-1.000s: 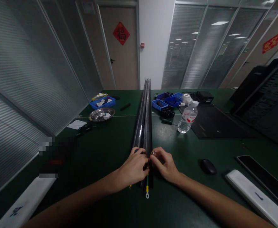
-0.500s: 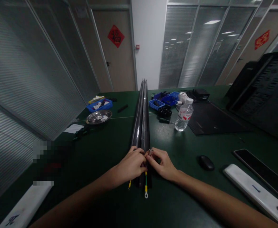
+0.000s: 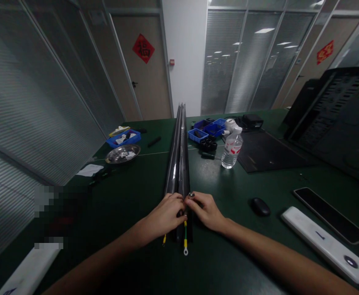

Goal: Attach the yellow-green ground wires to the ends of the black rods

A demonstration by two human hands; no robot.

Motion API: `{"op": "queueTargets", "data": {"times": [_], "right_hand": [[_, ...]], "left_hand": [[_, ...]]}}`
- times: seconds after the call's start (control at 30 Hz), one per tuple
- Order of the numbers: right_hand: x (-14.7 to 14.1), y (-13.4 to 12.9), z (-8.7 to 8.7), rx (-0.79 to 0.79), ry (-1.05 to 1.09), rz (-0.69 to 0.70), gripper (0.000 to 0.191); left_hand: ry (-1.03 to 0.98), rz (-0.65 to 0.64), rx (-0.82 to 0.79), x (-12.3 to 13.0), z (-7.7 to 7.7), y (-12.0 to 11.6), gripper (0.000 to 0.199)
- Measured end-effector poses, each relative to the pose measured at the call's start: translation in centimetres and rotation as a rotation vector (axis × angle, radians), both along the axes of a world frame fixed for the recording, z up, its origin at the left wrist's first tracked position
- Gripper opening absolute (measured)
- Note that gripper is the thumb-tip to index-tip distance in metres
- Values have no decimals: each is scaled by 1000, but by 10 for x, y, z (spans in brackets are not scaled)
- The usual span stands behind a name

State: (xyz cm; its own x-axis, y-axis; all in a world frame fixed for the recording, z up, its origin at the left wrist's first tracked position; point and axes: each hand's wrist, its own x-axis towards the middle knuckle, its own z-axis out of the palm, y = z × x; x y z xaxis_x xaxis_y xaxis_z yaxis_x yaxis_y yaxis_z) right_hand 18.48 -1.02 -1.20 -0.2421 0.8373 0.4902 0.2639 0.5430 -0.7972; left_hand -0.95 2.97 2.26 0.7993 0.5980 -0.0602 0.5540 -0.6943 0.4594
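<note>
Two long dark tubes with a glossy covering, a left one [image 3: 172, 168] and a right one [image 3: 184, 166], run side by side away from me. My left hand [image 3: 167, 213] lies across their near ends, its fingers curled over the right tube. Close beside it, my right hand [image 3: 206, 209] pinches a small shiny metal piece [image 3: 191, 194] between thumb and fingers; its exact kind is hidden. From under my left hand comes a yellow-green wire [image 3: 185, 235] ending in a ring terminal [image 3: 186, 251]. Another yellow wire end [image 3: 164, 239] pokes out at the left tube.
Right of the tubes are blue bins [image 3: 197, 135], a screwdriver [image 3: 208, 155], a water bottle [image 3: 232, 148], a mouse [image 3: 260, 207], a phone [image 3: 329, 214] and a white device [image 3: 320, 241]. On the left stand a metal dish [image 3: 113, 156] and a blue tray [image 3: 133, 141].
The whole view has shifted slightly, so things sit a little further left. Both hands stay at the near ends of the tubes; the metal piece appears turned slightly in my right fingers.
</note>
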Motion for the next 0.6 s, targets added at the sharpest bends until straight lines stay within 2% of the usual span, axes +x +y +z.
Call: {"op": "queueTargets", "data": {"times": [0.13,0.4,0.6], "right_hand": [[-1,-1,0,0,-7,-31,27],[-1,-4,-4,47,-47,-106,27],[-2,-7,-9,128,-73,-165,29]], "left_hand": [[3,-11,19,2,4,-2,11],[-56,8,-75,0,-2,-2,8],[-58,13,-107,0,0,-3,8]]}}
